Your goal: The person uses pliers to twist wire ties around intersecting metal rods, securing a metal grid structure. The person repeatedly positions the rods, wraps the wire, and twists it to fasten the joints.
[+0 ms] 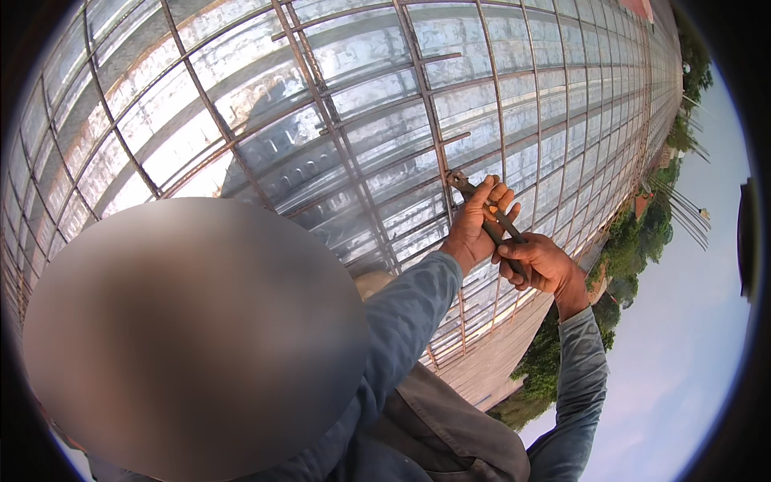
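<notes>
A pair of dark metal pincers has its jaws against a crossing of the rusty steel bars. Its two handles slant down to the right. My left hand is closed round the tool just below the jaws, fingers curled over it. Lower and to the right, my right hand grips the handle ends, thumb lying along them. Both wrists come out of blue-grey sleeves. Whether the jaws hold any tie wire is too small to make out.
Ribbed shiny metal sheeting lies behind the bar grid, some bar ends sticking out. A large blurred oval hides the lower left. Grey trouser cloth shows between my arms. Trees and projecting bars stand at the right.
</notes>
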Available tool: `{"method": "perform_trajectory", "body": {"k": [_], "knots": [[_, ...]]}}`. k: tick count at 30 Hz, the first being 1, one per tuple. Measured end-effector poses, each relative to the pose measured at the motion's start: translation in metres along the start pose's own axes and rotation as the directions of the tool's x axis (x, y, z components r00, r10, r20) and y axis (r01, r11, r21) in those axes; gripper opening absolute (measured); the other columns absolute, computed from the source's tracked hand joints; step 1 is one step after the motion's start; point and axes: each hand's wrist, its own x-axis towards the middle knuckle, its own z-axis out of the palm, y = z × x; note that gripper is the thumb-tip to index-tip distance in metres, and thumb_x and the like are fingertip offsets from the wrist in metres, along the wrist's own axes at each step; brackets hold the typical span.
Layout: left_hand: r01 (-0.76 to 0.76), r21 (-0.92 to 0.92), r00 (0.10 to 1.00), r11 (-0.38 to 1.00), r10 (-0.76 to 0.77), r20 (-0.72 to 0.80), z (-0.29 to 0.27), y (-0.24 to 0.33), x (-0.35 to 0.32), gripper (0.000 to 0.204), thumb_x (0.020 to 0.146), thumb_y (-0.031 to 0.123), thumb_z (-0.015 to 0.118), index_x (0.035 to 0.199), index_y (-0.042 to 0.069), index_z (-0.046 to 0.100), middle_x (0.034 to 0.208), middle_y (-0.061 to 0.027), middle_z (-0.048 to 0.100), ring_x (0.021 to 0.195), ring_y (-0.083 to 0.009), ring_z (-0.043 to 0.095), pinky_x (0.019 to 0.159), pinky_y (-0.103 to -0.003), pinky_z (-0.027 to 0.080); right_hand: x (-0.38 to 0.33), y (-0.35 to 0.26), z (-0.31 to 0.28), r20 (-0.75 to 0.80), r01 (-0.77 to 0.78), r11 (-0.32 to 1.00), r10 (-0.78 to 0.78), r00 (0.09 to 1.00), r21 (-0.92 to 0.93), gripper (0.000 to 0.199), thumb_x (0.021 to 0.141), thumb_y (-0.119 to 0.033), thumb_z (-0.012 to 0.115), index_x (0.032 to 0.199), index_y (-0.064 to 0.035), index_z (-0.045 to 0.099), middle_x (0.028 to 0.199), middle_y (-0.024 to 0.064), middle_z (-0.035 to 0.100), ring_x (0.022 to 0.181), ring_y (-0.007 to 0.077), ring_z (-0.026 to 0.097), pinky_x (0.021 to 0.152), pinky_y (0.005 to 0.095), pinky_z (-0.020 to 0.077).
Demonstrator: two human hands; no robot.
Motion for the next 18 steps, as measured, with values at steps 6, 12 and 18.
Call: {"method": "perform_trajectory", "body": {"k": [6, 12, 18], "knots": [[-0.074, 0.069, 0.967, 0.995, 0.088, -0.239, 0.0, -0.005, 0.026, 0.028, 0.103, 0.035, 0.068, 0.094, 0.011, 0.056, 0.071, 0.0019, 0.049, 0.066, -0.0159, 0.048, 0.074, -0.039, 0.052, -0.002, -0.021, 0.025, -0.192, -0.028, 0.641, -0.188, 0.963, -0.767, 0.025, 0.094, -0.02, 0.074, 0.095, 0.0028, 0.062, 0.07, 0.0102, 0.063, 0.058, 0.0173, 0.063, 0.052, 0.0318, 0.0524], [-0.044, 0.519, 0.898, 0.854, 0.261, -0.354, -0.002, -0.001, -0.007, 0.026, 0.102, 0.038, 0.069, 0.104, 0.013, 0.06, 0.089, -0.0012, 0.064, 0.086, -0.0168, 0.062, 0.076, -0.042, 0.052, 0.014, 0.006, -0.016, 0.002, 0.015, 0.986, -0.015, 1.0, -0.167, 0.028, 0.092, -0.02, 0.08, 0.098, 0.0025, 0.066, 0.075, 0.0117, 0.072, 0.051, 0.0176, 0.063, 0.047, 0.0322, 0.0524], [-0.105, 0.355, 0.928, 0.929, 0.22, -0.3, -0.021, 0.0, 0.022, 0.014, 0.105, 0.022, 0.064, 0.112, 0.011, 0.059, 0.098, -0.0055, 0.067, 0.09, -0.0198, 0.064, 0.077, -0.038, 0.052, 0.018, 0.039, 0.018, -0.02, 0.008, 0.03, -0.816, 0.578, -1.0, 0.032, 0.085, -0.008, 0.076, 0.111, 0.0008, 0.06, 0.089, 0.0163, 0.07, 0.07, 0.0337, 0.07, 0.063, 0.0432, 0.0587]]}}
